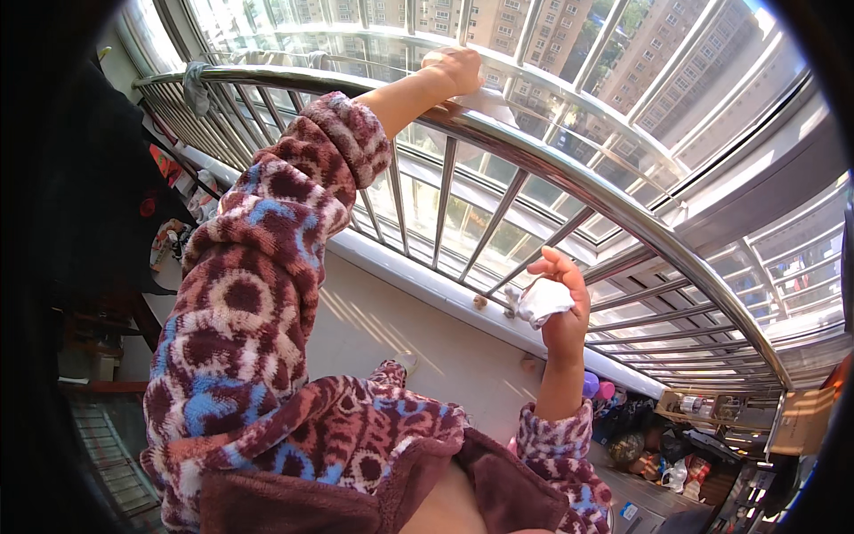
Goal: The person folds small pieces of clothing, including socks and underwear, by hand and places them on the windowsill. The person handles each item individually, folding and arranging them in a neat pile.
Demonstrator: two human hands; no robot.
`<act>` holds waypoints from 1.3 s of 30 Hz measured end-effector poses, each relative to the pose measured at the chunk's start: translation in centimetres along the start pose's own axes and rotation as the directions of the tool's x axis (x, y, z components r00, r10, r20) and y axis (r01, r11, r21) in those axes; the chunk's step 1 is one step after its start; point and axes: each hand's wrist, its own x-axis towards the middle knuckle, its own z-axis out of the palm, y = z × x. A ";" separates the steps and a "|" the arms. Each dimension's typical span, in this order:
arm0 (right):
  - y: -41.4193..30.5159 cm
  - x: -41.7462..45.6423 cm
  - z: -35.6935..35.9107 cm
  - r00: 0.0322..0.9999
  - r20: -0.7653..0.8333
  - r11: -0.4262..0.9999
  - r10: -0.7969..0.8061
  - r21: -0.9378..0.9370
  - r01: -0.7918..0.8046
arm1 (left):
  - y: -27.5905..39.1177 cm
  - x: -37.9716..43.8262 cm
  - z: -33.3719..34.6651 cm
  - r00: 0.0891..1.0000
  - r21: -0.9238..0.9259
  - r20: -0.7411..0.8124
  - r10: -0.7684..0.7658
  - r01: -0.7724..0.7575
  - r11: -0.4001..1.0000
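My left hand reaches over the polished metal railing, its fingers curled over a thin whitish sheet or cloth that hangs just beyond the top rail. The window glass and outer bars lie behind it. My right hand is raised on the near side of the railing and holds a crumpled white cloth or tissue against the palm, with the fingertips curled above it. Both sleeves are patterned fleece.
A grey cloth hangs on the railing's left end. A white ledge runs below the bars. Bags and other goods are piled at lower right, near a cardboard box. Dark fabric hangs at left.
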 end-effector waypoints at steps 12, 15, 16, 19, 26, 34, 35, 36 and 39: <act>-4.1 25.6 3.1 0.930 0.083 0.484 0.358 -0.868 -0.109 | -2.3 -0.3 0.5 0.935 -0.232 -0.057 0.350 -0.353 0.906; -3.4 27.6 4.0 0.881 0.121 0.415 0.458 -0.905 -0.092 | -4.9 0.4 1.5 0.927 -0.520 -0.164 0.337 -0.372 0.769; -3.6 27.6 4.2 0.864 0.136 0.441 0.485 -0.891 -0.107 | -5.1 0.4 0.9 0.959 -0.731 -0.064 0.277 -0.234 0.641; -2.6 28.1 3.9 0.830 0.210 0.535 0.516 -0.836 -0.121 | -8.2 1.2 0.8 0.955 -0.965 0.117 0.272 0.045 0.258; -1.8 29.6 4.6 0.757 0.224 0.656 0.614 -0.678 -0.332 | -13.9 0.7 -0.7 0.998 -0.785 -0.049 -0.039 -0.015 0.620; -1.0 30.1 6.4 0.712 0.427 0.805 0.558 -0.488 -0.338 | -16.8 0.0 -0.9 0.894 0.092 -0.436 0.106 -0.072 0.993; -0.5 30.3 6.7 0.668 0.466 0.805 0.580 -0.453 -0.383 | -16.2 -0.2 -0.5 0.898 0.072 -0.423 0.125 -0.105 0.992; 0.3 30.8 7.1 0.620 0.510 0.802 0.596 -0.420 -0.426 | -16.1 0.2 0.1 0.932 0.057 -0.347 0.103 -0.089 0.994; 0.9 31.0 8.9 0.626 0.491 0.795 0.606 -0.402 -0.455 | -16.5 1.5 1.8 0.979 0.083 -0.196 0.052 -0.036 0.996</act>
